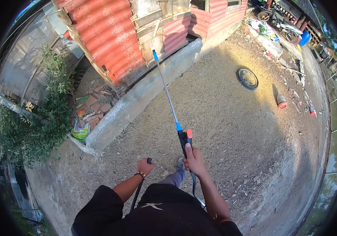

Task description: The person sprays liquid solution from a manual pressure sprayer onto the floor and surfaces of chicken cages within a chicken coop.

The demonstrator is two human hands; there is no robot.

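Observation:
My right hand (195, 161) is closed around the black handle of a spray wand (168, 92), its thumb lying along the grip below a red trigger piece. The wand's thin metal tube slants up and to the left, ending in a blue nozzle near the red corrugated wall (101, 33). From the handle a dark hose (194, 185) runs down beside my body. My left hand (145, 167), with a beaded bracelet at the wrist, is wrapped round the end of a black lever (136, 195). The lever's lower end is hidden by my shirt.
A low concrete ledge (137, 98) runs along the wall. Broken bricks (97, 107) and a green-yellow bag (81, 131) lie left of it, beside a leafy bush (38, 126). A tyre (247, 78) and a jar (281, 101) lie on the ground at right. Motorbikes (284, 29) stand farther back.

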